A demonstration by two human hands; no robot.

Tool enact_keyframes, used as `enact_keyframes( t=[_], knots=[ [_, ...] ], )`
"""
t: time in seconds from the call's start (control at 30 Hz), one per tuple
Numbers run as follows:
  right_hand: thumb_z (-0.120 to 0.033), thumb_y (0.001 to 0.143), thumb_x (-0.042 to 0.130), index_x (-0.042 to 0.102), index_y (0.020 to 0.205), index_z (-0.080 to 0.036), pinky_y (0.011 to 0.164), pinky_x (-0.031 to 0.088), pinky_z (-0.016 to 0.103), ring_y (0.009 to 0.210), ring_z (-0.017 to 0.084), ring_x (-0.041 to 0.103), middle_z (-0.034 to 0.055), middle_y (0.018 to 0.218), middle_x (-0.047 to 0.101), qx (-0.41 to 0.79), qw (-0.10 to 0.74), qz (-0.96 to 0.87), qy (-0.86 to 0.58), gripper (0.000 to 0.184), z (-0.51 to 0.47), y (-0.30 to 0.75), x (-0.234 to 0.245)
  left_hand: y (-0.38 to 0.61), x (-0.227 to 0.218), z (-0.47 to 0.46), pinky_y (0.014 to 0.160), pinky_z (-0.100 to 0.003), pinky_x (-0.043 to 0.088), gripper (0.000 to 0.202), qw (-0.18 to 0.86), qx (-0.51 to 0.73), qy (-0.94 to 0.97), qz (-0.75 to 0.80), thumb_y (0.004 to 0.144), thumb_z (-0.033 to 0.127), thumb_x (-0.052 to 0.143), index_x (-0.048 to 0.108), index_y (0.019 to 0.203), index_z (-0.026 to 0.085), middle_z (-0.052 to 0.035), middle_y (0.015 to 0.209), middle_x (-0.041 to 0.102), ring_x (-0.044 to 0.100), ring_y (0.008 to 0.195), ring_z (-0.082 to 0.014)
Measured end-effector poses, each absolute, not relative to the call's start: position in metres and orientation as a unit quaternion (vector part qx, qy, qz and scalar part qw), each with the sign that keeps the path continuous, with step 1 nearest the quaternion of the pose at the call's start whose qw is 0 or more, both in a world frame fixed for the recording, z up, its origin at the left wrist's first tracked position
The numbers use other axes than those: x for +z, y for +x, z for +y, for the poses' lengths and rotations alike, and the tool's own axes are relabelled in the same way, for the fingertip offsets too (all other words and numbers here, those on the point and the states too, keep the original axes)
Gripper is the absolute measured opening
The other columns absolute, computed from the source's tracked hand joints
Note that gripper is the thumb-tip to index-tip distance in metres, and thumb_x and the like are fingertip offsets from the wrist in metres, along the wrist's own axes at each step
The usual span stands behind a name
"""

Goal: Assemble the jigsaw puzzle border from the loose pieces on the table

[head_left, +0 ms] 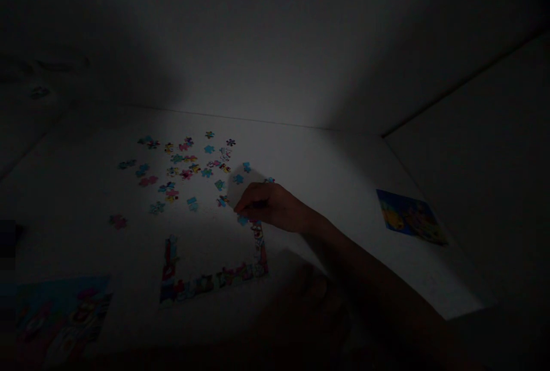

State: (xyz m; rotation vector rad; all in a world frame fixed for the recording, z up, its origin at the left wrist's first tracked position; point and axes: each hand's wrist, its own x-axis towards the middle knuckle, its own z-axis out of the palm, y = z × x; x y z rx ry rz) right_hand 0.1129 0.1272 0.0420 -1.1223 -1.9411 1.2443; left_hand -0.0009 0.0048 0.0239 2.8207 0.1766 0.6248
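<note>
My right hand (272,205) reaches in from the lower right, thumb and fingers pinched together over the white surface. Whatever is between the fingertips is too dark to make out. Just below them lies a blue jigsaw piece (243,220), at the top of the right side of a partly joined puzzle border (204,284). This border forms a U, with a bottom row, a short left side and a right side. Loose jigsaw pieces (185,174) are scattered beyond and left of the hand. I cannot see my left hand.
A printed picture sheet (64,316) lies at the lower left, and another colourful sheet (410,216) at the right. A pale wall (258,44) rises behind the surface. An unclear dark shape (318,293) sits below my forearm. The scene is very dim.
</note>
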Motion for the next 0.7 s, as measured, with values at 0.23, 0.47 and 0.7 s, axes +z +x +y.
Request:
enact_keyframes(
  t=[0.23,0.47,0.7],
  knots=[
    [-0.017,0.088,0.061,0.068,0.1,-0.016,0.079,0.05,0.031,0.085,0.014,0.061,0.0057,0.095,0.063,0.378,0.276,-0.767,-0.438,0.014,0.122,0.123,0.058,0.0,0.022,0.001,0.088,-0.042,0.043,0.023,0.093,0.221,0.97,0.046,0.095,0.03,0.046,0.063,0.102,0.016,-0.0069,0.099,0.06,0.055,0.094,-0.0221],
    [-0.027,0.09,0.061,0.066,0.105,-0.018,0.088,0.049,0.036,0.098,0.019,0.06,0.0087,0.103,0.065,0.241,0.272,-0.833,-0.418,0.018,0.1,0.13,0.05,-0.01,0.073,0.018,0.051,-0.03,0.039,0.015,0.057,0.248,0.966,0.044,0.089,0.023,0.053,0.062,0.081,0.032,0.0006,0.067,0.053,0.047,0.057,-0.0135],
    [-0.029,0.093,0.053,0.068,0.1,-0.016,0.086,0.049,0.035,0.094,0.019,0.061,0.0109,0.101,0.067,0.141,0.292,-0.865,-0.384,0.02,0.093,0.134,0.043,-0.083,0.101,0.113,0.068,-0.032,0.048,0.022,0.043,0.239,0.957,0.159,0.09,0.015,0.041,0.062,0.095,0.016,-0.0054,0.088,0.063,0.056,0.08,-0.0178]
  ],
)
